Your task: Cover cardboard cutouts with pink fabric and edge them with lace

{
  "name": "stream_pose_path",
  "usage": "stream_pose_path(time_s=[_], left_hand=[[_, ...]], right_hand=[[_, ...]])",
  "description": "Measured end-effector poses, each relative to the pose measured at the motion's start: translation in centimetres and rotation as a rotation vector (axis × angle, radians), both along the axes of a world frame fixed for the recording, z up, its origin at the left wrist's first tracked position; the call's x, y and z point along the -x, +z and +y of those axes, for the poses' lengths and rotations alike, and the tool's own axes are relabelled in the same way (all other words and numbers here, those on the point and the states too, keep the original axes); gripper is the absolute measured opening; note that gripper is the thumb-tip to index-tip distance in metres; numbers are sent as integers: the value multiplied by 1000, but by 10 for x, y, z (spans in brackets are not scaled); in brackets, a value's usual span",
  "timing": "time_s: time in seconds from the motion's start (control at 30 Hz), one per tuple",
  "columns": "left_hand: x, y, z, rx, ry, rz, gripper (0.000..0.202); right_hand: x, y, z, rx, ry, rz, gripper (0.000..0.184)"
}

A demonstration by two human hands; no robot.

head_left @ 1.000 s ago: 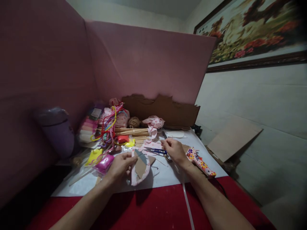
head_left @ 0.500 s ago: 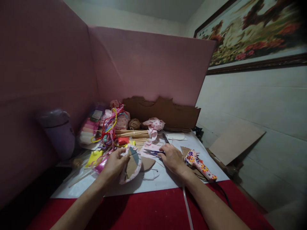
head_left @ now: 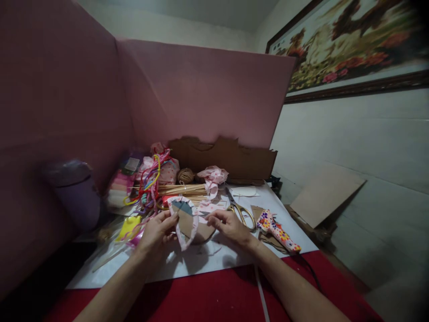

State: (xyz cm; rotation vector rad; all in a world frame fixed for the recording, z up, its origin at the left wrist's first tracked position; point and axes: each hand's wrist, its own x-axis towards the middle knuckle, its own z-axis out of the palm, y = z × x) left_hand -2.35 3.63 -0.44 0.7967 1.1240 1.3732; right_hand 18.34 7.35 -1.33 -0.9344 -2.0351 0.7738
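My left hand point(head_left: 159, 229) is closed on the left edge of a leaf-shaped cardboard piece point(head_left: 185, 223), which is tilted up off the table. Pink-and-white fabric is folded around its rim, and part of its face is grey-blue. In my right hand point(head_left: 229, 227), closed close to the piece's right edge, are small thread snips point(head_left: 203, 214); their blades point left and their handles are mostly hidden by my fingers. Another brown cardboard shape point(head_left: 205, 231) lies behind and below the fabric-edged piece. Gold-handled scissors point(head_left: 239, 209) rest just beyond my right hand.
A floral glue gun point(head_left: 279, 232) lies at right, its cord trailing over the red cloth point(head_left: 208, 295). Bamboo sticks point(head_left: 184, 191), twine point(head_left: 185, 175), crumpled fabric point(head_left: 214, 176) and colourful pipe cleaners point(head_left: 152, 179) crowd the back. A purple container point(head_left: 75, 197) stands at left.
My right hand has moved left with the snips, close to the fabric-edged piece, uncovering the gold-handled scissors. The piece in my left hand has turned, its face now more toward me.
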Motion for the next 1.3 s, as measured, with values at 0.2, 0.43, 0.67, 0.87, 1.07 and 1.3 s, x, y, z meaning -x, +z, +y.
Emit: stream_pose_path(time_s=[0.2, 0.43, 0.67, 0.87, 1.07, 1.3], left_hand=[[-16, -11, -1, -109, -79, -1, 35], [-10, -11, -3, -290, 65, 443, 26], [-8, -31, 4, -497, -106, 1205, 35], [-13, -20, -7, -524, -239, 1533, 44], [-12, -15, -8, -539, -316, 1452, 48], [-22, 2, 13, -502, -406, 1593, 19]], right_hand=[[20, -1, -13, 370, 74, 372, 36], [-22, 6, 22, 143, -552, 401, 29], [-43, 2, 42, -32, -708, 238, 26], [-32, -8, 42, -55, -674, 179, 27], [-35, -12, 46, -100, -737, 240, 33], [-37, -17, 52, -117, -795, 295, 34]])
